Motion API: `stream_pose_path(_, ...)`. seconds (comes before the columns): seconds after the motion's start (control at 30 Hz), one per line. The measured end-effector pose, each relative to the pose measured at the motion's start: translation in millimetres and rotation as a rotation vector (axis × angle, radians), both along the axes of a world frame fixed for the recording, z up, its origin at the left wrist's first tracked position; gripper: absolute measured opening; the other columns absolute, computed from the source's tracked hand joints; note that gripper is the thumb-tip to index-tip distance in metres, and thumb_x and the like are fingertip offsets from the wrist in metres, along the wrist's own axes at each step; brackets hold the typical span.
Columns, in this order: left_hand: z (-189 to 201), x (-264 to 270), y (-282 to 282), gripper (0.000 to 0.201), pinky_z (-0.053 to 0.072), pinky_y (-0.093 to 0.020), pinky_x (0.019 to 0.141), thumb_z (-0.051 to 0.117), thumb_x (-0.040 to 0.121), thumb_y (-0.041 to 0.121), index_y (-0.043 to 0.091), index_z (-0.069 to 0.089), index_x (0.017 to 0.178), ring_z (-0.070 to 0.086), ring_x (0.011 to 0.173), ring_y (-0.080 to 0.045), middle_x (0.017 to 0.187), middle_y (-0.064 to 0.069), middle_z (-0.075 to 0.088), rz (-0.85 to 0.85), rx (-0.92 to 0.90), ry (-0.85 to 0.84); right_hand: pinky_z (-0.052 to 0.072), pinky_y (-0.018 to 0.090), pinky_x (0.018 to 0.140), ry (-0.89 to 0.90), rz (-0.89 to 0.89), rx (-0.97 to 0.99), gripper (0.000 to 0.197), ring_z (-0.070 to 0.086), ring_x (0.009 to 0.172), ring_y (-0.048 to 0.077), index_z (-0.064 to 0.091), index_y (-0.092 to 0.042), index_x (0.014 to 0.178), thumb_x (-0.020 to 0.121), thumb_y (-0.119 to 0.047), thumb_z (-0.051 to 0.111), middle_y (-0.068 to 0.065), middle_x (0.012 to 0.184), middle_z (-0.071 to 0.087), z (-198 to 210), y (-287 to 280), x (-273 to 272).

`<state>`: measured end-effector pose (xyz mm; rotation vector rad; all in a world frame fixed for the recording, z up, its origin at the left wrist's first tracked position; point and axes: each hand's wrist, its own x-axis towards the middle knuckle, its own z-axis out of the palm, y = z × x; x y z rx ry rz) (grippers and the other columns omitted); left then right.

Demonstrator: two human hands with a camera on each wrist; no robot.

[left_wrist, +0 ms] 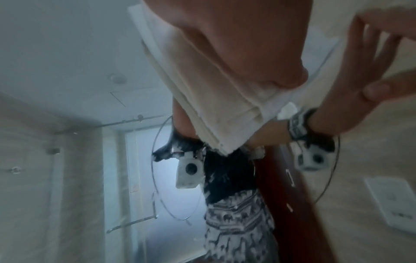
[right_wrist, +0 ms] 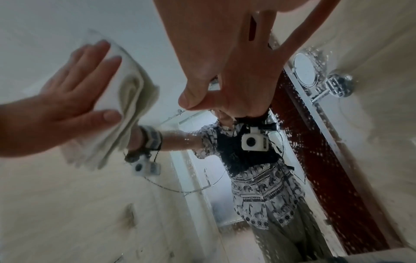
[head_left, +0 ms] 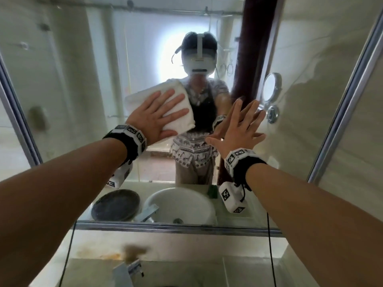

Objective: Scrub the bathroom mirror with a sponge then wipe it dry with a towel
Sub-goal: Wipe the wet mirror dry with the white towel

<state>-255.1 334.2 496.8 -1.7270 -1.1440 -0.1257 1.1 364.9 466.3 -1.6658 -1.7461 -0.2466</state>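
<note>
Pressing a folded white terry towel (head_left: 165,104) flat against the large framed bathroom mirror (head_left: 83,79), the left hand (head_left: 154,117) lies with fingers straight and spread across the cloth, thumb at its lower edge. The right hand (head_left: 238,129) rests bare on the glass just beside it, fingers straight and slightly fanned, holding nothing. A small green sponge (head_left: 212,191) shows only as a reflection, sitting on the counter near the round white basin (head_left: 180,204), so the scrubbing stage looks finished and drying is under way. Water beads remain on the right part of the glass in the right wrist view, so that side looks left to wipe.
</note>
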Motion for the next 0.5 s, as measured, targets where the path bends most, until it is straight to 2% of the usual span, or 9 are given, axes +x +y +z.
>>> stream_pose_path(0.07,14,17,3,0.075,0.002,-0.051,0.122,0.015,0.095,0.067,0.029,0.001,0.158,-0.002,0.151,-0.034,0.165,-0.009,-0.003,0.008,0.011,-0.057,0.022,0.075,0.104,-0.019,-0.01,0.008,0.142,-0.017,0.144,0.044,-0.024,-0.024,0.15,0.055,-0.083,0.064,0.017,0.156,-0.028,-1,-2,1)
stream_pose_path(0.17,27,56,13,0.076,-0.001,-0.053,0.121,0.02,0.097,0.067,0.027,0.001,0.158,-0.005,0.151,-0.037,0.165,-0.012,-0.005,-0.008,0.029,-0.221,0.024,0.073,0.104,-0.043,-0.005,0.014,0.141,-0.018,0.144,0.044,-0.024,-0.024,0.15,0.057,-0.084,0.062,0.017,0.156,-0.029,-1,-2,4)
stream_pose_path(0.27,33,91,23,0.077,-0.003,-0.055,0.12,0.02,0.097,0.067,0.025,0.003,0.159,-0.004,0.15,-0.041,0.164,-0.016,-0.003,-0.029,0.071,-0.35,0.03,0.069,0.104,-0.075,0.022,0.025,0.13,-0.014,0.145,0.043,-0.02,-0.029,0.151,0.065,-0.076,0.066,0.014,0.158,-0.026,0,-2,15)
stream_pose_path(0.33,34,105,28,0.076,-0.002,-0.056,0.12,0.019,0.098,0.067,0.024,0.002,0.159,-0.003,0.15,-0.042,0.164,-0.016,-0.003,-0.044,0.095,-0.365,0.035,0.064,0.103,-0.068,0.075,0.075,0.115,-0.005,0.146,0.039,-0.009,-0.036,0.153,0.073,-0.064,0.068,0.007,0.161,-0.016,0,0,30)
stream_pose_path(0.4,36,115,32,0.076,-0.003,-0.055,0.12,0.02,0.098,0.066,0.023,0.002,0.159,-0.003,0.15,-0.041,0.164,-0.016,-0.002,-0.076,0.101,-0.348,0.038,0.059,0.103,-0.039,0.127,0.154,0.102,0.007,0.145,0.034,0.006,-0.037,0.154,0.076,-0.055,0.07,0.002,0.161,0.001,4,3,50)
stream_pose_path(0.43,36,120,35,0.076,-0.005,-0.054,0.12,0.022,0.098,0.065,0.023,0.002,0.159,-0.003,0.15,-0.041,0.164,-0.016,-0.002,-0.097,0.102,-0.331,0.036,0.057,0.106,-0.003,0.138,0.176,0.099,0.01,0.145,0.032,0.01,-0.034,0.154,0.077,-0.052,0.07,0.001,0.16,0.006,7,6,60)
stream_pose_path(0.5,35,131,41,0.076,-0.004,-0.054,0.12,0.024,0.099,0.065,0.023,0.003,0.159,-0.003,0.15,-0.04,0.164,-0.016,-0.002,-0.128,0.112,-0.298,0.026,0.054,0.113,0.076,0.082,0.186,0.1,0.009,0.146,0.031,0.01,-0.03,0.153,0.077,-0.051,0.072,0.004,0.16,0.006,12,11,80)
